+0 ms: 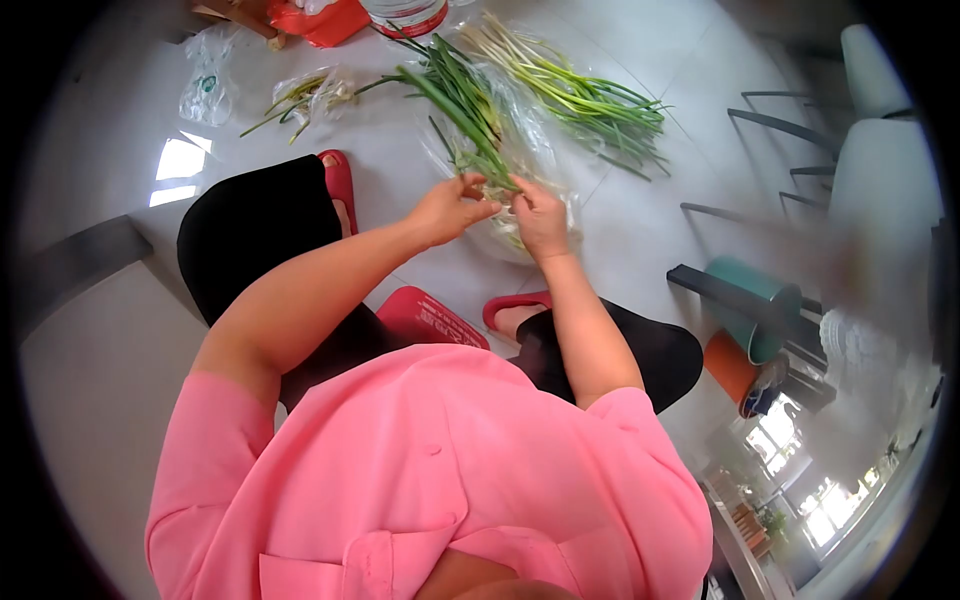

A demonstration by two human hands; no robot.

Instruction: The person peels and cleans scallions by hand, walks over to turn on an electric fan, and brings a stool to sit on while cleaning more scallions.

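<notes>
My right hand [541, 218] is closed on a green scallion [458, 110], pinching it near its lower end. Its long leaves slant away from me to the upper left. Close beside it, my left hand [452, 210] has its thumb and fingers apart; whether the fingertips touch the stalk is hard to see. Under both hands lies a clear plastic bag [560, 190] with pale trimmings on it. More scallions [480, 105] rest on the bag's far part, partly behind the held one. A larger bunch of scallions [580, 95] is spread on the floor to the right.
Small scallion scraps [305, 98] and a crumpled plastic bag [207, 80] lie at the far left. A red bag [315, 20] and a white-and-red bucket [408, 14] stand at the back. A red stool [430, 318] is between my legs. Chair legs and a teal bin [750, 305] are on the right.
</notes>
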